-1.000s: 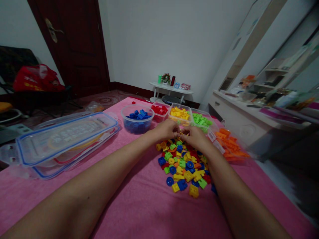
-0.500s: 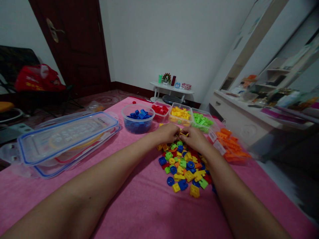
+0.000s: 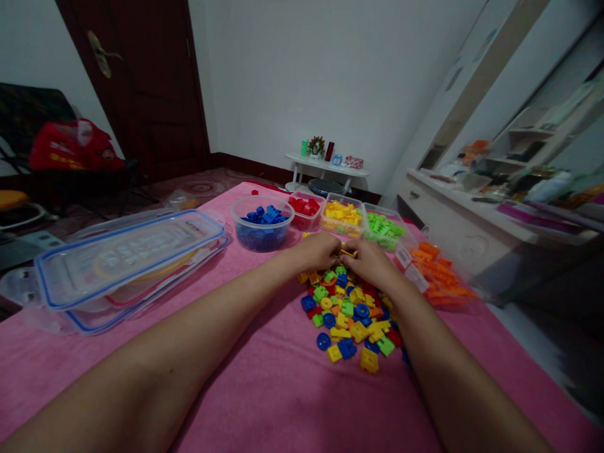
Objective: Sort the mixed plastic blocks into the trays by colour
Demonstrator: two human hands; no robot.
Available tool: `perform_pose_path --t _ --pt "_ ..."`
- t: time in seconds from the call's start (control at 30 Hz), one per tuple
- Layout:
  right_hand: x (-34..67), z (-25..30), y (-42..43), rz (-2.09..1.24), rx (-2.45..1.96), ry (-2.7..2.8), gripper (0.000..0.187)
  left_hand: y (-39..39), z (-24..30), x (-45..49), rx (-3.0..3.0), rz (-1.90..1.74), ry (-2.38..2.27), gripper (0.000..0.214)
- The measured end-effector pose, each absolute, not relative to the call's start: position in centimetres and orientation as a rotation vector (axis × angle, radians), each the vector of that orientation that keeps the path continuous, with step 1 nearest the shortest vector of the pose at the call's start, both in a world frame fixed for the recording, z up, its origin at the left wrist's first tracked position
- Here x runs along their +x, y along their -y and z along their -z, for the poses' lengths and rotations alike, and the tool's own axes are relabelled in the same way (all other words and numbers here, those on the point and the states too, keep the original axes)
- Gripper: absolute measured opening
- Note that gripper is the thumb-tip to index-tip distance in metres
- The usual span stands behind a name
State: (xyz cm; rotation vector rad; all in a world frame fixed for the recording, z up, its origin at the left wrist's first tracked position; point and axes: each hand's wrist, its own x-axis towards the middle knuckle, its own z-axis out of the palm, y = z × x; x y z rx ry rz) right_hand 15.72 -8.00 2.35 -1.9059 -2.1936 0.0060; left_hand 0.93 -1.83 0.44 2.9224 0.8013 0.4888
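My left hand (image 3: 323,250) and my right hand (image 3: 370,259) meet at the far edge of a mixed pile of plastic building blocks (image 3: 348,308). The fingers of both are closed, with yellow building blocks (image 3: 349,253) showing between them; the fingertips are partly hidden. Yellow, blue, green, red and orange pieces make up the pile, with some round blue wheels (image 3: 362,311) among them. Just beyond my hands stands a clear box of yellow blocks (image 3: 341,214). To its left is a box of red blocks (image 3: 304,206), to its right one of green blocks (image 3: 384,224).
A round tub of blue blocks (image 3: 263,231) stands left of my hands, and a clear container of orange blocks (image 3: 438,274) lies right. Stacked clear lids (image 3: 132,258) cover the left of the pink cloth (image 3: 264,390). One red block (image 3: 255,192) sits near the far edge.
My hands stay closed together at the same place over the pile. The view has shifted very slightly; the blocks and containers have not visibly moved.
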Motion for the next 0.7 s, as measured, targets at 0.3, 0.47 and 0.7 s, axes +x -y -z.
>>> perform_pose_path --t 0.3,0.47,0.7 --pt "15.87 -2.18 7.92 -0.003 -1.887 2.196 0.019 2.16 -0.69 0.89 2.901 -0.486 -0.831 0.028" --pt "15.92 -1.8 7.75 0.013 -1.916 2.201 0.02 2.16 -0.57 0.93 2.919 -0.478 -0.862 0.027" --pt "15.51 -1.77 7.83 0.045 -1.957 2.201 0.021 2.62 -0.68 0.94 2.892 -0.416 -0.895 0.028"
